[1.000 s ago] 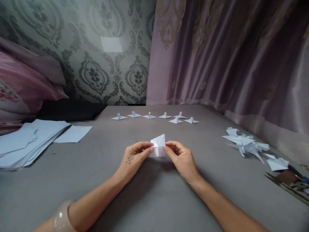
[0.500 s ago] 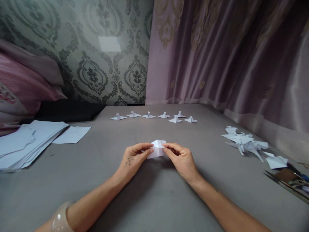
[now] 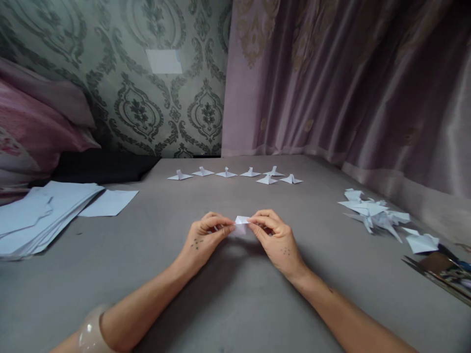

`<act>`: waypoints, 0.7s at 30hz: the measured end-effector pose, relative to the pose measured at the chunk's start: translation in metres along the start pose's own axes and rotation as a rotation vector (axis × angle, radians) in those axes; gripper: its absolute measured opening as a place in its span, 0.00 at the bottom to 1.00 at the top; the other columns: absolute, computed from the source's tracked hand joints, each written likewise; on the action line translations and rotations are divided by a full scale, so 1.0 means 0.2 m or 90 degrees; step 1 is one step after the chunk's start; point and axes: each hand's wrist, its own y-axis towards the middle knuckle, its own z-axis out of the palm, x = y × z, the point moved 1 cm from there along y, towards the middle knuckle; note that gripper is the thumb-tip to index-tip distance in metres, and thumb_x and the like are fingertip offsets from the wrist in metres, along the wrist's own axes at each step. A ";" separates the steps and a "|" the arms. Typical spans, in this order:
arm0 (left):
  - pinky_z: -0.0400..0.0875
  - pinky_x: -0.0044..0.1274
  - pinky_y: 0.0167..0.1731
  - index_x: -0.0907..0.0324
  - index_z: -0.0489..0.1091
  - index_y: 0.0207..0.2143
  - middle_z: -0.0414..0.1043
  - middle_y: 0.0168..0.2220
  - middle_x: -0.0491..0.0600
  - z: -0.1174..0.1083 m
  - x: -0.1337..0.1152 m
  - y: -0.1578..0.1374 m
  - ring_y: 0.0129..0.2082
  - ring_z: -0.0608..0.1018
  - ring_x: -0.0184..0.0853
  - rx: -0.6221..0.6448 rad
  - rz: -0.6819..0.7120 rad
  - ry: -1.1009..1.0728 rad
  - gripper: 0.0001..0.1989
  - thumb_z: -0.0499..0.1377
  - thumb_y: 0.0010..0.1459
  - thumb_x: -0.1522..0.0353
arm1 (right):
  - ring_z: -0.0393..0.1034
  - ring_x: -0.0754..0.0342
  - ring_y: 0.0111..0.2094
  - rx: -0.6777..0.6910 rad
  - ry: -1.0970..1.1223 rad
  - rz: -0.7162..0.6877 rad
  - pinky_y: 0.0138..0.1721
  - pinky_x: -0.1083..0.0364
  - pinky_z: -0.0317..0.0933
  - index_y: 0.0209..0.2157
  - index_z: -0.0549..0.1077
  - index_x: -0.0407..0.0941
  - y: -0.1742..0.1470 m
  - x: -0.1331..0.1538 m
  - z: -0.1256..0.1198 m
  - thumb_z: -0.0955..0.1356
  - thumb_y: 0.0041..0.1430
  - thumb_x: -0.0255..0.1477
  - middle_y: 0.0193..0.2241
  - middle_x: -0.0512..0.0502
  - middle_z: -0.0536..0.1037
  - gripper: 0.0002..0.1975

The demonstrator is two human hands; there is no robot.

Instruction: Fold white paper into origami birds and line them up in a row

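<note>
A small piece of folded white paper [image 3: 242, 220] is held up between my two hands, above the middle of the grey table. My left hand [image 3: 206, 236] pinches its left edge between thumb and fingers. On the opposite edge my right hand [image 3: 274, 238] has a like pinch. A crease runs across the paper between the fingertips, and its lower part is faint and blurred. Fingers cover both side edges.
Several folded paper figures [image 3: 226, 173] stand along the far part of the table. At the left lies a stack of white paper [image 3: 69, 201]. On the right are a heap of folded paper pieces [image 3: 371, 210] and scissors [image 3: 427, 274] near a container.
The paper has been tilted or folded between my fingers, so less of its face shows. Both hands stay in nearly the same place.
</note>
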 end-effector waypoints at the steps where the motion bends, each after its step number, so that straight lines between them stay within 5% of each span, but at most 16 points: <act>1: 0.63 0.22 0.33 0.57 0.78 0.28 0.73 0.31 0.48 0.00 0.00 0.00 0.31 0.70 0.33 0.001 0.012 0.008 0.07 0.62 0.49 0.63 | 0.65 0.58 0.29 0.007 -0.004 -0.011 0.29 0.58 0.60 0.32 0.77 0.46 0.00 0.00 0.00 0.67 0.56 0.30 0.33 0.47 0.72 0.06; 13: 0.63 0.22 0.35 0.58 0.75 0.29 0.73 0.29 0.47 0.00 -0.02 -0.01 0.32 0.71 0.33 0.076 -0.008 -0.001 0.09 0.61 0.52 0.61 | 0.65 0.58 0.28 0.096 -0.008 -0.071 0.29 0.58 0.60 0.35 0.76 0.47 -0.01 0.06 -0.01 0.65 0.59 0.29 0.30 0.48 0.74 0.08; 17: 0.62 0.23 0.42 0.58 0.74 0.26 0.72 0.38 0.49 -0.01 -0.03 -0.01 0.40 0.72 0.35 0.072 0.038 -0.019 0.08 0.63 0.50 0.63 | 0.66 0.58 0.28 0.128 0.006 -0.069 0.29 0.58 0.60 0.36 0.77 0.47 -0.02 0.07 0.00 0.65 0.59 0.29 0.30 0.49 0.75 0.08; 21: 0.64 0.24 0.42 0.59 0.74 0.26 0.74 0.37 0.50 0.00 -0.02 -0.01 0.39 0.74 0.36 0.112 -0.027 -0.093 0.09 0.64 0.49 0.62 | 0.68 0.56 0.31 0.158 0.034 -0.036 0.32 0.57 0.62 0.38 0.77 0.48 -0.01 0.09 -0.01 0.64 0.60 0.31 0.31 0.48 0.76 0.10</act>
